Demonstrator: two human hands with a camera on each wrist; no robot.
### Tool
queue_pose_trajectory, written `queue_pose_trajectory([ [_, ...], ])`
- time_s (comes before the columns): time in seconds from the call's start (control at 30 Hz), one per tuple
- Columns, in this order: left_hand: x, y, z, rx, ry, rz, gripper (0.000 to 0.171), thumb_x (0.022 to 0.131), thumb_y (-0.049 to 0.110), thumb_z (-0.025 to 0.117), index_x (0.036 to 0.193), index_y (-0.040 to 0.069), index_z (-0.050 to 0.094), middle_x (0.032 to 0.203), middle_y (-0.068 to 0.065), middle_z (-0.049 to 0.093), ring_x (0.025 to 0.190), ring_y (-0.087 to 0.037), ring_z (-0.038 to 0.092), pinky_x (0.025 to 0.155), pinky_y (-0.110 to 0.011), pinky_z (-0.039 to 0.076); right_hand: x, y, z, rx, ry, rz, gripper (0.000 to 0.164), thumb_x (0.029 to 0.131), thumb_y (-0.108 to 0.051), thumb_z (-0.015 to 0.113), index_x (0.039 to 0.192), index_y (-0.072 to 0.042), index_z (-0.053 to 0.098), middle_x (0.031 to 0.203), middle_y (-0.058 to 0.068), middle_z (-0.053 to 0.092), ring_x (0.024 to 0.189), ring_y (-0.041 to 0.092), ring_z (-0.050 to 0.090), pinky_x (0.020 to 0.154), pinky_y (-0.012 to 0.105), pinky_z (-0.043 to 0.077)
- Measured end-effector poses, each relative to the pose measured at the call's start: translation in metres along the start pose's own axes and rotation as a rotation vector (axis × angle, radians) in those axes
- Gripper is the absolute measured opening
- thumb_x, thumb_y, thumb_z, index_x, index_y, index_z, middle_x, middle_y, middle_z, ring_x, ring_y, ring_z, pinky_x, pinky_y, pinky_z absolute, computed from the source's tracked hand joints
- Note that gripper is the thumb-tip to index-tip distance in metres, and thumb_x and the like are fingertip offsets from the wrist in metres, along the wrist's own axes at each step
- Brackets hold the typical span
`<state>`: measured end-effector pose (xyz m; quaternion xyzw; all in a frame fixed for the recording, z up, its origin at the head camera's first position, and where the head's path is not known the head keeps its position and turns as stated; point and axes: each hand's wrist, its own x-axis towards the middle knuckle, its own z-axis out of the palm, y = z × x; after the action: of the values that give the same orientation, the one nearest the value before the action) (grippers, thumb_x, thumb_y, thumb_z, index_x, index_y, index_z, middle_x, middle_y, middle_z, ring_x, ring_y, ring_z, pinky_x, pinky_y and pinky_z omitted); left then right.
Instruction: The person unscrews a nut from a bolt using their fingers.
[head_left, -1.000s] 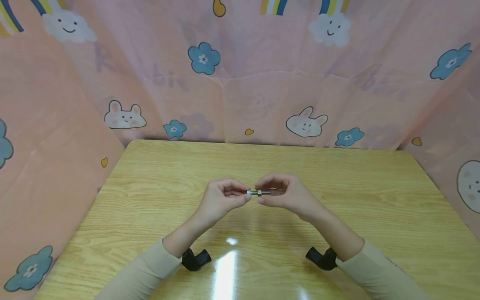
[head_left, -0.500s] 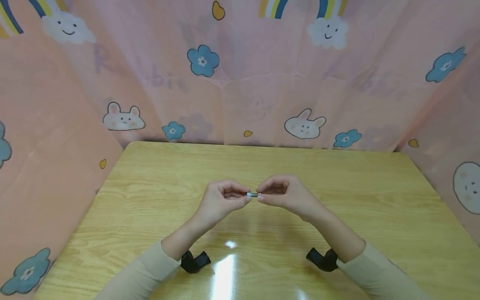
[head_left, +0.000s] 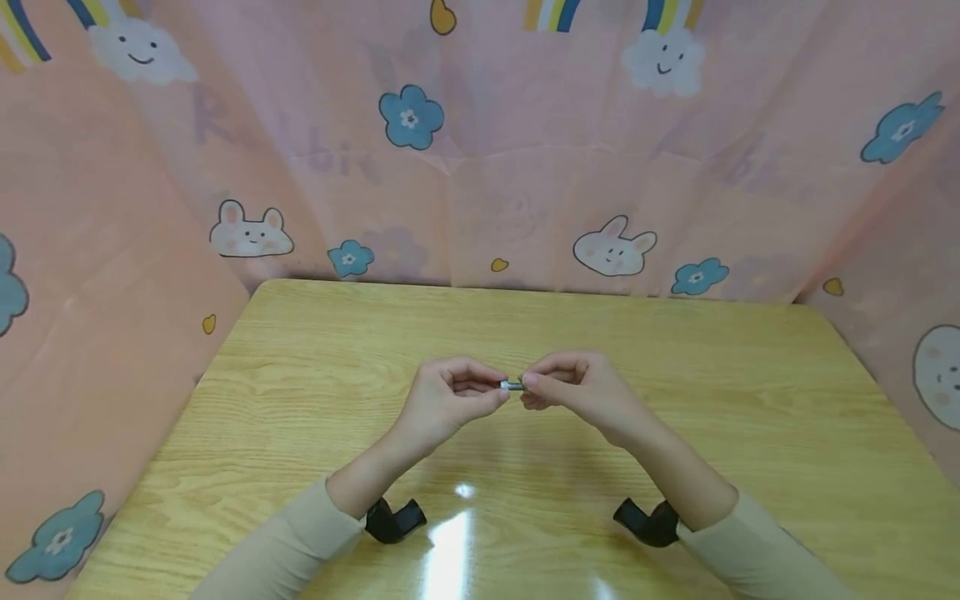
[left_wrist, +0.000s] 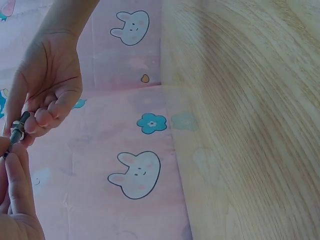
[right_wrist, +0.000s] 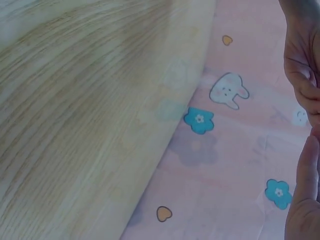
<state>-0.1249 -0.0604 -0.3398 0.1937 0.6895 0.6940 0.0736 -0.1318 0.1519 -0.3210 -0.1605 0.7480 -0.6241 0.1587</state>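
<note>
A metal bolt lies roughly level between the two hands above the table. My left hand pinches its head end between thumb and fingers. At the threaded part, my right hand pinches the nut, with the thumb on the near side hiding it in the head view. From the left wrist view, the hex nut shows on the shank, and the bare thread end sticks out past it beside the right fingers. In the right wrist view both hands are cut off at the right edge and the bolt cannot be made out.
Below the hands is a wood-grain table with a bright light reflection near its front. A pink printed cloth hangs behind and at both sides. Black wrist mounts sit under the forearms.
One second ago the right fingers stood apart around the visible nut. They have come together on it, and the right thumb has since rolled upward over it. The left hand has kept its pinch.
</note>
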Motion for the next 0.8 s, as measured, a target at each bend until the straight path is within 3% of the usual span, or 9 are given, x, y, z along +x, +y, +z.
queue_pose_trajectory([
  [0.23,0.0005,-0.0007,0.0003,0.001,-0.004,0.030,0.016,0.081,0.000,0.069,0.095,-0.006,0.067,0.091,-0.013,0.068,0.077,-0.019,0.066,0.070,-0.030,0.056,-0.0019,-0.0004,-0.0009,-0.016,-0.021,-0.099,0.027,0.083,-0.005,0.070,0.105,0.007,0.061,0.101,0.015,0.062,0.093,0.021,0.064,0.076,0.034,0.055],
  [0.37,0.0020,-0.0021,0.0006,-0.010,0.005,0.020,0.015,0.081,0.001,0.069,0.095,-0.006,0.067,0.090,-0.013,0.068,0.077,-0.019,0.066,0.070,-0.031,0.056,-0.0005,-0.0003,-0.0016,-0.007,-0.036,-0.054,0.027,0.091,-0.013,0.062,0.111,0.005,0.058,0.101,0.015,0.064,0.090,0.020,0.064,0.078,0.038,0.055],
  [0.53,0.0026,-0.0028,0.0007,-0.012,0.004,0.023,0.015,0.081,0.002,0.069,0.095,-0.005,0.068,0.090,-0.013,0.068,0.077,-0.019,0.067,0.070,-0.030,0.056,0.0013,-0.0006,-0.0022,0.011,-0.028,0.006,0.026,0.093,-0.015,0.059,0.103,0.009,0.059,0.090,0.013,0.068,0.081,0.020,0.067,0.078,0.038,0.055],
  [0.67,0.0027,-0.0036,0.0009,-0.005,-0.003,0.029,0.016,0.081,0.001,0.069,0.096,-0.006,0.067,0.091,-0.012,0.068,0.076,-0.018,0.066,0.070,-0.030,0.056,0.0006,-0.0008,-0.0031,-0.034,-0.011,-0.039,0.020,0.086,-0.007,0.066,0.099,0.008,0.062,0.092,0.011,0.065,0.083,0.022,0.065,0.076,0.033,0.055],
  [0.8,0.0020,-0.0039,0.0006,0.003,0.007,0.023,0.016,0.081,0.000,0.069,0.096,-0.006,0.067,0.091,-0.012,0.068,0.077,-0.018,0.066,0.070,-0.030,0.056,-0.0001,-0.0010,-0.0027,-0.058,-0.030,-0.086,0.026,0.083,-0.005,0.069,0.105,0.003,0.061,0.103,0.014,0.061,0.094,0.023,0.062,0.078,0.033,0.055],
])
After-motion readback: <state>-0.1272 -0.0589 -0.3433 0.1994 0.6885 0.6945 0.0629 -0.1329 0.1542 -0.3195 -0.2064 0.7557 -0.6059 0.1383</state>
